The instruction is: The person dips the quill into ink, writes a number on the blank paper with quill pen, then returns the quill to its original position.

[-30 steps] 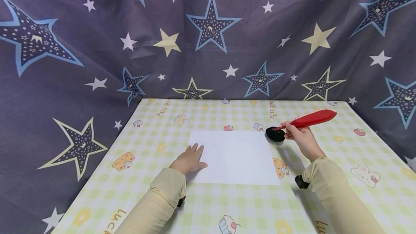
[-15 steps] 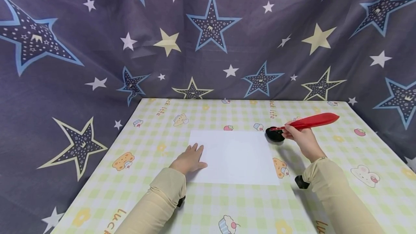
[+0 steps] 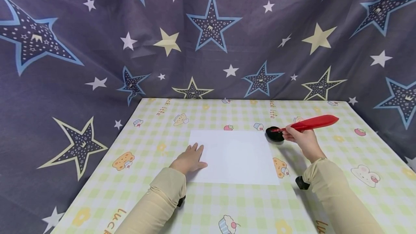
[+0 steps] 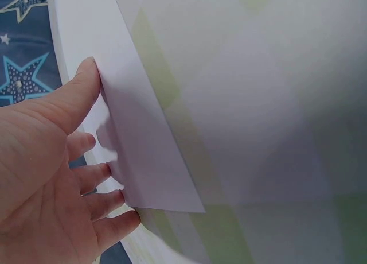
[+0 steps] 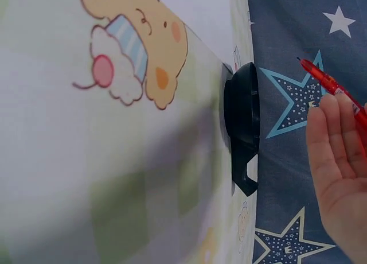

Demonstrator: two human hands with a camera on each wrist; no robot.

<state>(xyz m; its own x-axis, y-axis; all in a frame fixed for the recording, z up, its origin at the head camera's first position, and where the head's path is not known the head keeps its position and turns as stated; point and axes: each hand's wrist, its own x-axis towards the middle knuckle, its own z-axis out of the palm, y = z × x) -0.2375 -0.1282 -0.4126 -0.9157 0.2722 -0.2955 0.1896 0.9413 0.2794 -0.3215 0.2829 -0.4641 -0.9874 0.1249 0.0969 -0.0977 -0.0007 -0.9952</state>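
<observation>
Left of the white paper (image 3: pixel 238 160), a bear print (image 3: pixel 123 161) shows on the checked tablecloth (image 3: pixel 195 208), and a pale left sleeve (image 3: pixel 162 194) reaches in from the near side of the paper. The left hand (image 3: pixel 188 160) rests over the paper's left edge, fingers straight and a little apart, the thumb pointing inward across the sheet; the left wrist view shows the thumb set well away from the other fingers. The paper lies flat on the tablecloth, its visible face white. Nearer than the paper is a cupcake print (image 3: pixel 228 224), and beyond it hangs a dark curtain (image 3: pixel 208 64) with stars. Just beside the paper's far right corner sits a black dish (image 3: pixel 275 137) with a side handle. To the right of that corner, the right hand (image 3: pixel 305 142) pinches a red pen (image 3: pixel 313 122) with a feather-shaped top, fingers together around its shaft; the tip is above the dish, apart from it. The right sleeve (image 3: pixel 334 187) and a rabbit print (image 3: pixel 365 175) lie right of the paper.
</observation>
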